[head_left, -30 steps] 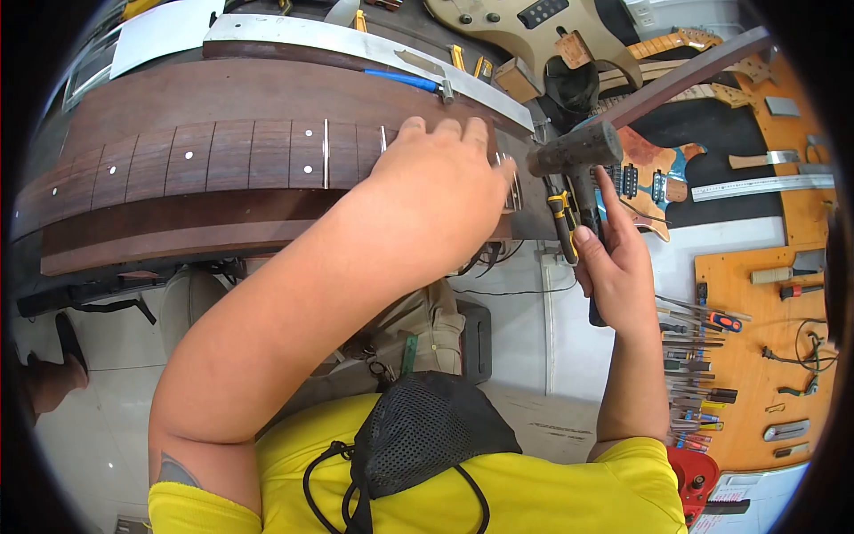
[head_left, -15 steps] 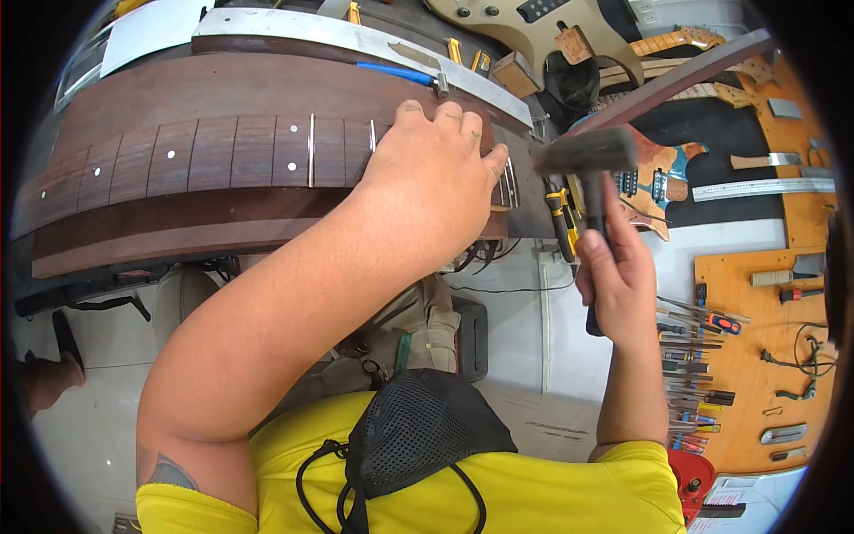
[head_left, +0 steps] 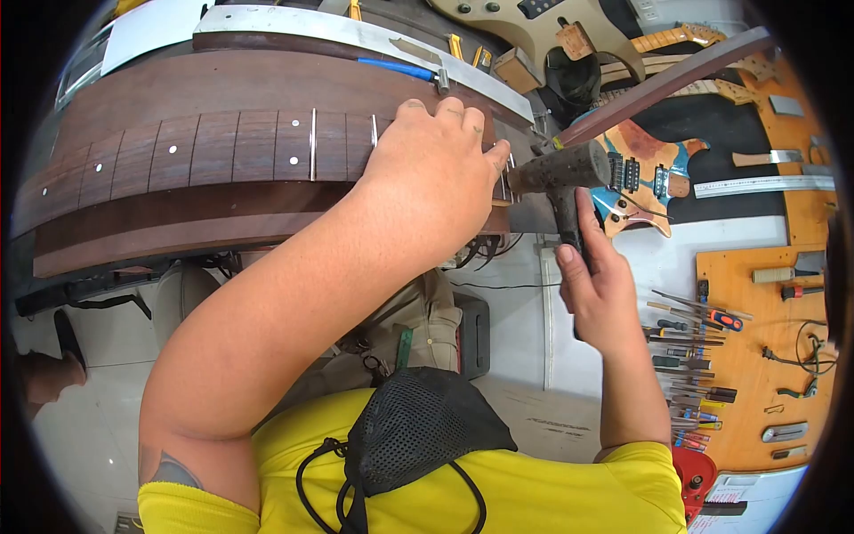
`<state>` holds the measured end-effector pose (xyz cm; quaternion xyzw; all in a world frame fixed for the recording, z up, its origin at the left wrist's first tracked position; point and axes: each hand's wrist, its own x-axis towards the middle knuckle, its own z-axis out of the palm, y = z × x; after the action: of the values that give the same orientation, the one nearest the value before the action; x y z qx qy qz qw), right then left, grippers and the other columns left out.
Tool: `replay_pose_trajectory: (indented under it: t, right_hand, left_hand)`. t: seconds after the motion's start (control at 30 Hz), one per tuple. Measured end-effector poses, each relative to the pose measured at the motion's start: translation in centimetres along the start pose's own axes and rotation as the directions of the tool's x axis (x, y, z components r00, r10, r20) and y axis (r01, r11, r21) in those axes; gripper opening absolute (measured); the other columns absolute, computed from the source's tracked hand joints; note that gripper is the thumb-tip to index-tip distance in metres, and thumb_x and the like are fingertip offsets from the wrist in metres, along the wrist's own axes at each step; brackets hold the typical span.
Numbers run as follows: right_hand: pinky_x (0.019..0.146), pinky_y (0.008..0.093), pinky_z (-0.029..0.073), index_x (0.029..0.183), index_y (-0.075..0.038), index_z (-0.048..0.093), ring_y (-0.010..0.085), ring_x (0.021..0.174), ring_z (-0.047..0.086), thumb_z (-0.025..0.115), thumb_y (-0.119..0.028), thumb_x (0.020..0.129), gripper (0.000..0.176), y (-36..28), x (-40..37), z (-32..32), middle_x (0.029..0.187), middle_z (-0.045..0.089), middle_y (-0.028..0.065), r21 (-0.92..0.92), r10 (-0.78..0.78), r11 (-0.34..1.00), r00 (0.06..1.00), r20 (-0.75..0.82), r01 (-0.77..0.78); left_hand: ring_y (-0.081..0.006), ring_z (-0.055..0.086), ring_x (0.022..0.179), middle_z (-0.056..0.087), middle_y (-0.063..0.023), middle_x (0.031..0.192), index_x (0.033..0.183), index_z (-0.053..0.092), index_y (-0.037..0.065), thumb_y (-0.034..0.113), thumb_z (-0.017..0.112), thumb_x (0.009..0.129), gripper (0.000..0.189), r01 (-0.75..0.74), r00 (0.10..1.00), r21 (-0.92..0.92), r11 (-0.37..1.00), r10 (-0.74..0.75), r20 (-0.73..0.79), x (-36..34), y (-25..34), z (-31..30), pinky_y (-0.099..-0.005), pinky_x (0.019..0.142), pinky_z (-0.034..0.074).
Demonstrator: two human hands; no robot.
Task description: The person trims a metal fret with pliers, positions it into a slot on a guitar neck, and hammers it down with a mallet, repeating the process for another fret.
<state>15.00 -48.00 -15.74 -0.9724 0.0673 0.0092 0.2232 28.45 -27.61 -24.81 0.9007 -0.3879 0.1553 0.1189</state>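
A dark wooden guitar fretboard (head_left: 213, 149) with slots and white dot inlays lies along a brown board (head_left: 205, 80). My left hand (head_left: 440, 156) is closed over its right part, fingers bent over the far side and their tips hidden. Bright metal frets (head_left: 312, 147) cross the fretboard left of this hand, and others show just beyond it on the right. My right hand (head_left: 600, 289) grips a hammer (head_left: 565, 169) by its dark handle. The hammer's tan face is at the fretboard's right end, right beside my left hand.
A blue-handled tool (head_left: 396, 68) lies behind the fretboard near a long metal straightedge (head_left: 294, 24). A dark wooden bar (head_left: 667, 87) slants at the upper right, before guitar bodies (head_left: 636, 169). Files and screwdrivers (head_left: 694, 356) hang on the right. A person's foot (head_left: 69, 347) shows at far left.
My right hand has brought the hammer left and slightly down, so its head has come to the fretboard's right end. My left hand stays nearly in place.
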Motion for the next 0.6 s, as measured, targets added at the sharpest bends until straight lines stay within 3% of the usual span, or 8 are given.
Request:
replay_pose_trajectory:
  t: [0.17,0.23,0.27,0.3,0.43,0.5,0.57,0.6]
  right_hand:
    - [0.054,0.0227,0.038,0.172,-0.005,0.034,0.0029,0.059,0.041,0.059,-0.012,0.113,0.065,-1.0,-0.6,-0.6,0.094,0.064,-0.0027,0.282,0.016,0.959,0.980,-0.200,0.041]
    - [0.064,0.0253,0.049,0.171,-0.003,0.034,0.0084,0.066,0.053,0.059,-0.010,0.112,0.065,-1.0,-0.8,-0.2,0.112,0.074,0.0060,0.103,0.074,0.993,0.993,-0.090,-0.065]
    - [0.084,0.0283,0.055,0.170,-0.002,0.035,0.0147,0.083,0.064,0.058,-0.007,0.111,0.064,0.0,-0.5,0.2,0.130,0.075,0.0163,-0.118,-0.006,0.993,1.000,-0.010,0.005]
    - [0.097,0.0290,0.052,0.169,0.000,0.035,0.0185,0.097,0.066,0.058,-0.005,0.110,0.064,-0.5,-0.8,0.2,0.131,0.074,0.0218,0.001,0.046,0.999,0.999,-0.004,-0.046]
    - [0.095,0.0286,0.052,0.169,0.001,0.034,0.0198,0.097,0.067,0.059,-0.005,0.109,0.065,-1.3,-1.3,-1.1,0.134,0.072,0.0248,0.072,0.194,0.979,0.977,-0.084,-0.188]
    - [0.088,0.0279,0.054,0.169,0.002,0.034,0.0177,0.090,0.065,0.060,-0.004,0.109,0.066,0.0,-1.7,-0.2,0.117,0.075,0.0191,0.141,0.156,0.981,0.978,-0.140,-0.137]
    - [0.075,0.0259,0.052,0.170,0.002,0.033,0.0130,0.076,0.058,0.061,-0.005,0.109,0.067,0.4,-1.6,0.4,0.090,0.067,0.0059,-0.179,-0.044,0.983,0.999,-0.017,0.040]
    - [0.079,0.0272,0.053,0.169,0.002,0.034,0.0146,0.081,0.064,0.061,-0.004,0.109,0.066,0.3,-1.6,0.1,0.092,0.069,0.0072,-0.093,-0.013,0.996,1.000,-0.004,0.013]
  left_hand:
    - [-0.0275,0.062,0.128,0.067,-0.0123,0.131,0.156,0.060,0.017,0.047,0.063,0.107,0.058,0.004,1.000,-0.015,1.000,-0.003,0.013,0.0,-0.1,0.0,-0.0425,0.097,0.052]
    - [-0.0274,0.062,0.127,0.067,-0.0125,0.131,0.156,0.060,0.017,0.046,0.063,0.107,0.057,-0.003,1.000,0.001,1.000,0.003,0.024,0.0,-0.1,-0.2,-0.0421,0.096,0.052]
    - [-0.0274,0.062,0.127,0.067,-0.0125,0.131,0.156,0.060,0.017,0.046,0.063,0.107,0.057,-0.005,1.000,0.007,1.000,0.005,0.022,0.0,-0.1,-0.2,-0.0421,0.096,0.052]
    - [-0.0274,0.062,0.127,0.067,-0.0125,0.131,0.156,0.060,0.017,0.046,0.064,0.107,0.058,-0.004,1.000,0.003,1.000,0.004,0.012,-0.1,-0.1,-0.1,-0.0422,0.096,0.052]
    - [-0.0274,0.062,0.126,0.067,-0.0124,0.130,0.156,0.060,0.016,0.046,0.064,0.106,0.058,0.003,1.000,-0.013,1.000,-0.003,-0.010,-0.1,-0.1,-0.1,-0.0421,0.096,0.052]
    - [-0.0274,0.062,0.126,0.067,-0.0125,0.130,0.156,0.060,0.016,0.046,0.064,0.106,0.058,0.002,1.000,-0.010,1.000,-0.002,-0.003,-0.2,-0.2,0.0,-0.0423,0.096,0.052]
    - [-0.0275,0.062,0.126,0.067,-0.0126,0.131,0.156,0.060,0.016,0.046,0.065,0.106,0.058,-0.010,1.000,-0.001,1.000,0.010,-0.002,-0.1,-0.1,-0.2,-0.0424,0.096,0.052]
    - [-0.0276,0.062,0.126,0.067,-0.0127,0.131,0.155,0.060,0.016,0.046,0.065,0.106,0.058,-0.006,1.000,-0.007,1.000,0.006,-0.006,-0.2,0.0,-0.2,-0.0427,0.096,0.052]
